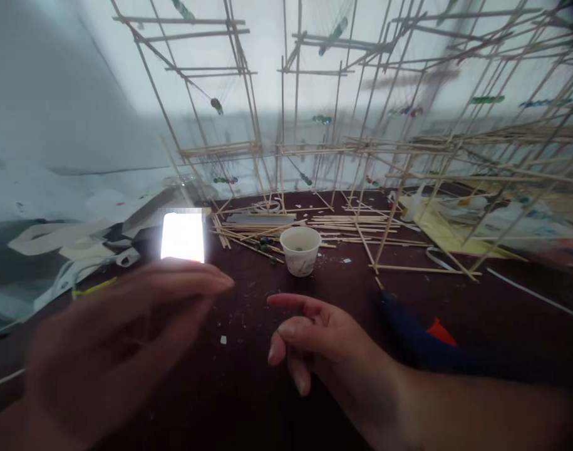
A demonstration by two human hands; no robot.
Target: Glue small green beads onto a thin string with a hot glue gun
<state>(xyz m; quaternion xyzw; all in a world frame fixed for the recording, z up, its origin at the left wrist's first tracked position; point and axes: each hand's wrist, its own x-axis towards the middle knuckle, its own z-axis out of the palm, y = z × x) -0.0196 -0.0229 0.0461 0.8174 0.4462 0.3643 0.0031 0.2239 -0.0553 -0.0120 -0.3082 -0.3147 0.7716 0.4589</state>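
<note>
Taking the white paper cup [299,255] as the clock's centre, a pale wall [42,81] fills the far side. A framework of thin sticks [356,150], strung with coloured beads, spans eleven to three o'clock on a dark counter [248,388]. A yellow sheet [450,232] lies at three and loose sticks [253,235] lie just behind the cup.

The left hand [121,332], blurred at eight o'clock, has its fingers drawn together and pointing toward three; I cannot tell whether they pinch anything. A glowing white panel [183,238] shows just beyond it. The right hand [330,338] reaches in from five, index finger extended toward ten, the others curled, thumb and index apart. A blue tool [418,332] with an orange part lies beyond the right forearm.

Open counter stretches between the hands toward six, marked by one small white scrap [223,340]. Toward four, the framework's low front stick [427,270] bounds the room for moving.
</note>
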